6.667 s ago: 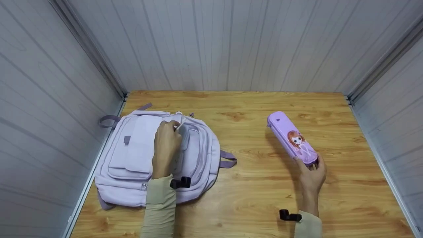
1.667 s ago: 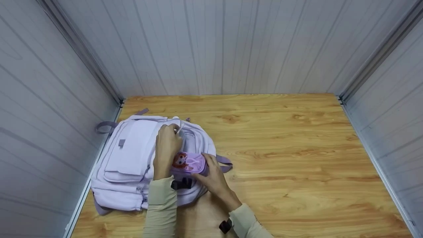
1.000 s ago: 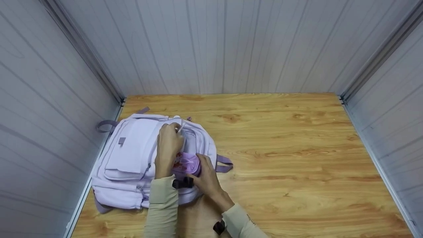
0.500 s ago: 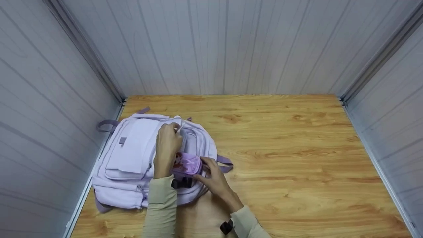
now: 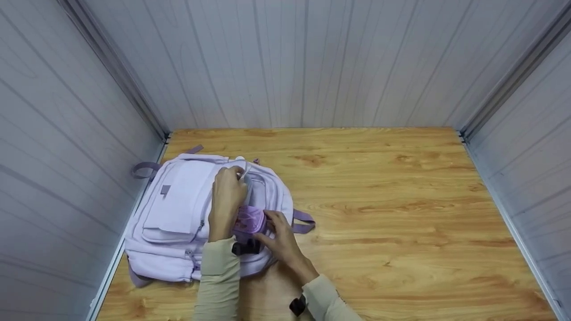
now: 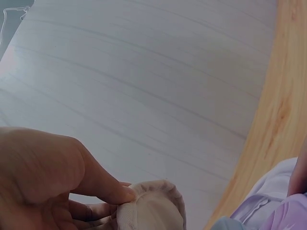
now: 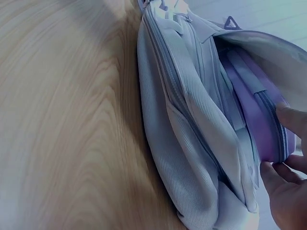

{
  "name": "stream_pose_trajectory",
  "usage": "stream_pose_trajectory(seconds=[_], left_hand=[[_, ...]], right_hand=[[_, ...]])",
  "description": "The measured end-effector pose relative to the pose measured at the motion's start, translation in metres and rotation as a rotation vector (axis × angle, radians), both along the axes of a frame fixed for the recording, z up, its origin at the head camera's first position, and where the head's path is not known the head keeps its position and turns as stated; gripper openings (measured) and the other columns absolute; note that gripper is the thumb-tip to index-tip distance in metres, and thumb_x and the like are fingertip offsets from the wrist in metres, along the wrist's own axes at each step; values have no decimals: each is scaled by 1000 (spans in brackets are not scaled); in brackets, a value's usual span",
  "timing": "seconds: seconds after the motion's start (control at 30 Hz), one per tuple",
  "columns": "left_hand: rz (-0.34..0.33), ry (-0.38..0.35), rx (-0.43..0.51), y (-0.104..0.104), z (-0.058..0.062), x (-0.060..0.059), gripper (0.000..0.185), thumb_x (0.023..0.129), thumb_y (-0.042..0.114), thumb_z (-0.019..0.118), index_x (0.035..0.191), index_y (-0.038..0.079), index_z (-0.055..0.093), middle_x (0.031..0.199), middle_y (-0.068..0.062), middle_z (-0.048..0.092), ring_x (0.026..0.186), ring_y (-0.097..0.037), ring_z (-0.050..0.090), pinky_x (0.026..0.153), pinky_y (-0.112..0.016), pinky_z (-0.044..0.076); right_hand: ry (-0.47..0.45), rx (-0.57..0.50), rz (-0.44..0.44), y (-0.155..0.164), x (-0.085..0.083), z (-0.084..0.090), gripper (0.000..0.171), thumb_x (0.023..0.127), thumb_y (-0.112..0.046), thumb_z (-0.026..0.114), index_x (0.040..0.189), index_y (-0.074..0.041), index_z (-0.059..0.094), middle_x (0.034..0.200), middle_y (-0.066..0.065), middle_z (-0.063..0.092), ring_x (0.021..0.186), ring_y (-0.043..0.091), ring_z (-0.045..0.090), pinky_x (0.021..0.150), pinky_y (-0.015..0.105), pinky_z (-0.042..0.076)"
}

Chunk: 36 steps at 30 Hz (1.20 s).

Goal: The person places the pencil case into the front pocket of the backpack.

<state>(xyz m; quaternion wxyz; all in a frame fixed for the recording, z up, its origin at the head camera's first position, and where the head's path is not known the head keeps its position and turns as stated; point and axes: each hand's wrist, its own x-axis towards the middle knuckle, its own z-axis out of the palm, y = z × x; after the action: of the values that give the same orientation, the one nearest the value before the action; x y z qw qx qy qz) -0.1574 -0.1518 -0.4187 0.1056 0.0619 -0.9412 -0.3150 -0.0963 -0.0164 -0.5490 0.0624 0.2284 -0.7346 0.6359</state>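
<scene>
A pale lilac backpack [image 5: 174, 196] lies on the wooden surface at the left, its compartment gaping in the right wrist view. My left hand [image 5: 228, 198] pinches the edge of the opening flap [image 6: 153, 206] and holds it lifted. My right hand [image 5: 281, 236] grips one end of a purple pencil case [image 5: 250, 219] printed with a cartoon girl. In the right wrist view the zipped pencil case [image 7: 259, 115] is partly inside the backpack's opening, fingers and thumb on its near end. The left hand and forearm hide the case's far end in the head view.
Purple straps [image 5: 304, 221] stick out from the backpack's sides. The wooden tabletop [image 5: 392, 200] extends to the right. Pale panel walls [image 5: 285, 62] enclose the back and both sides.
From the right of the table, the pencil case has been carried left to the backpack and turned. Over the last second it shifts slightly in and out; the left hand stays on the flap.
</scene>
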Motion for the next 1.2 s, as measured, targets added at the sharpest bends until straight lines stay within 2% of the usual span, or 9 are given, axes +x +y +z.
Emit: stream_pose_trajectory(seconds=[0.17, 0.27, 0.47, 0.7, 0.8, 0.9, 1.03, 1.13, 1.2], left_hand=[[-10, -28, 14, 0, 1, 0, 30, 81, -2, 54, 107, -3, 69, 98, -23, 65, 96, -38, 62, 83, -48, 48], [-14, -29, 14, 1, 1, 0, 29, 82, -1, 55, 107, -4, 68, 98, -23, 65, 97, -38, 61, 85, -47, 47], [-2, -18, 12, 1, 2, 0, 27, 81, -1, 56, 105, -4, 69, 95, -23, 64, 94, -39, 60, 84, -47, 46], [-4, -15, 9, 2, 1, -1, 26, 81, 0, 56, 103, -4, 70, 93, -23, 65, 94, -38, 60, 85, -47, 45], [-7, -12, 4, 3, 0, -2, 26, 81, 1, 56, 103, -4, 70, 94, -23, 65, 95, -38, 60, 85, -47, 45], [-7, 4, 1, 3, -1, -3, 27, 80, 0, 55, 102, -4, 70, 94, -23, 66, 96, -38, 61, 85, -47, 46], [-11, 27, 1, 4, -2, -4, 27, 79, -1, 55, 101, -4, 70, 94, -23, 67, 95, -39, 62, 85, -47, 46], [-15, 29, 4, 5, -1, -4, 26, 79, -1, 56, 101, -5, 70, 94, -23, 68, 96, -39, 61, 86, -47, 46], [-15, 20, 8, 5, -1, -4, 27, 79, 0, 55, 101, -5, 70, 95, -23, 68, 97, -38, 61, 87, -47, 46]], right_hand=[[-6, 89, -43, -8, -11, -21, 59, 79, -4, 75, 129, 9, 48, 122, 23, 50, 112, 34, 59, 96, 38, 48], [-1, 141, -64, -10, -15, -26, 57, 80, -11, 75, 130, 3, 51, 123, 17, 52, 113, 29, 58, 97, 35, 48], [-5, 105, -24, -16, -20, -27, 55, 81, -4, 72, 130, 5, 50, 123, 18, 52, 115, 29, 57, 98, 35, 47], [39, 149, -28, -21, -24, -27, 56, 79, -5, 73, 131, 1, 52, 122, 16, 52, 115, 27, 55, 99, 37, 47], [31, 134, -8, -24, -26, -27, 56, 79, -2, 72, 131, 2, 51, 123, 17, 51, 116, 28, 54, 99, 37, 46], [12, 78, 27, -27, -26, -24, 58, 77, 6, 70, 131, 7, 49, 123, 24, 49, 116, 35, 52, 99, 41, 45], [13, 38, 60, -29, -21, -5, 58, 75, 13, 67, 129, 16, 46, 121, 34, 46, 115, 45, 50, 97, 49, 44], [12, 55, 64, -30, -17, 10, 57, 76, 11, 67, 128, 18, 45, 120, 33, 47, 114, 46, 50, 97, 49, 44], [5, 65, 60, -31, -16, 14, 56, 78, 9, 67, 128, 17, 45, 120, 32, 47, 114, 44, 52, 98, 48, 45]])
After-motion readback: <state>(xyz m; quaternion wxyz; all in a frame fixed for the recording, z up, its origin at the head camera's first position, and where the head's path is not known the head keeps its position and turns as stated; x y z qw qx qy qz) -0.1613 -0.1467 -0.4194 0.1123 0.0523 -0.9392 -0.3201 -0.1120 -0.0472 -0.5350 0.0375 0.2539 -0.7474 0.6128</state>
